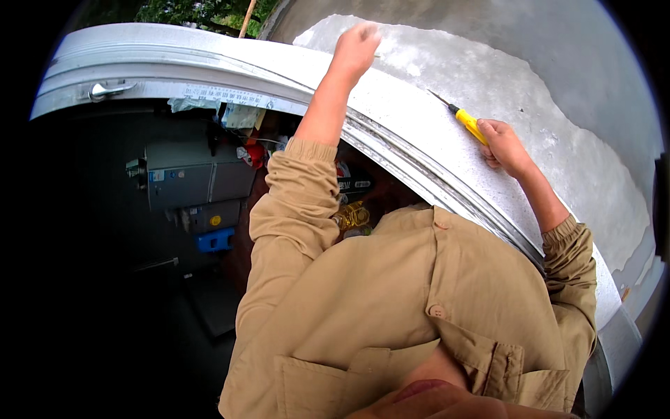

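My right hand [504, 145] is wrapped round the yellow handle of a screwdriver [467, 123]. Its black collar and thin dark shaft point up and to the left, over the white sill [426, 122]. Farther out and to the left, my left hand [358, 47] is closed above the sill's outer edge, somewhat smeared by motion. A small thin bit shows beside its fingers, but I cannot make out what they hold. Past the sill lies a rough grey cement surface [488, 91] with a pale, uneven patch.
Metal window tracks [412, 157] run along the sill beneath my arms. At the left is a frame with a silver handle [108, 91]. Below, in the dark room, stand a grey cabinet [185, 178], a blue box [215, 240] and assorted packages [352, 215]. Green foliage [185, 14] shows outside.
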`<state>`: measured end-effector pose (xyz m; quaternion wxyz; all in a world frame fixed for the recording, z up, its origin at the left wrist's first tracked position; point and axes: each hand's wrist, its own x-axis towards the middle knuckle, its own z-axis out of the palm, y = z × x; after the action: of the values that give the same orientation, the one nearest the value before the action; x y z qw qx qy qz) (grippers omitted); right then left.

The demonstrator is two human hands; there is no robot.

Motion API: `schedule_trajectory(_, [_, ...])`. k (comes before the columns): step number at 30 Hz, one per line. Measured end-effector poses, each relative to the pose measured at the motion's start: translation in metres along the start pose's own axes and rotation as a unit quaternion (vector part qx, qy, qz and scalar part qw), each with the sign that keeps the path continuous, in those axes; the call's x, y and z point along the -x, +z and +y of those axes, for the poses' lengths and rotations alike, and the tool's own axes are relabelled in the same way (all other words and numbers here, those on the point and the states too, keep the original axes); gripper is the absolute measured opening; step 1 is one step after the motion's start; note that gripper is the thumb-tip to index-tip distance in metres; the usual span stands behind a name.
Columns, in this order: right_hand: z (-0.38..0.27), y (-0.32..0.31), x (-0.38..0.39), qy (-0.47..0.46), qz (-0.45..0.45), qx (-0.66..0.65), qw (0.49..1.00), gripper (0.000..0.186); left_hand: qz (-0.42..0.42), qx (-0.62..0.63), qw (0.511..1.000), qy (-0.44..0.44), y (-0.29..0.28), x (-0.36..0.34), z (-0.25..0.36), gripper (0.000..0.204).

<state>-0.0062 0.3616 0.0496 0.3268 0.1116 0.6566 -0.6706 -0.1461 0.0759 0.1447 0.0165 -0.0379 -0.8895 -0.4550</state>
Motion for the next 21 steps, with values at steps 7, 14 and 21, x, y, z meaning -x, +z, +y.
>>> schedule_trajectory(7, [0.004,-0.001,-0.002,-0.015,-0.014,0.007,1.0,0.042,-0.045,-0.42,0.886,-0.194,-0.042,0.06,-0.093,0.03])
schedule_trajectory(14, [0.005,-0.001,-0.003,-0.014,-0.02,0.009,1.0,0.042,-0.144,-0.457,0.82,-0.313,-0.021,0.088,-0.087,0.055])
schedule_trajectory(21, [0.003,0.001,0.002,-0.045,-0.002,0.034,0.998,0.041,-0.108,-0.466,0.794,-0.375,-0.006,0.078,-0.075,0.048])
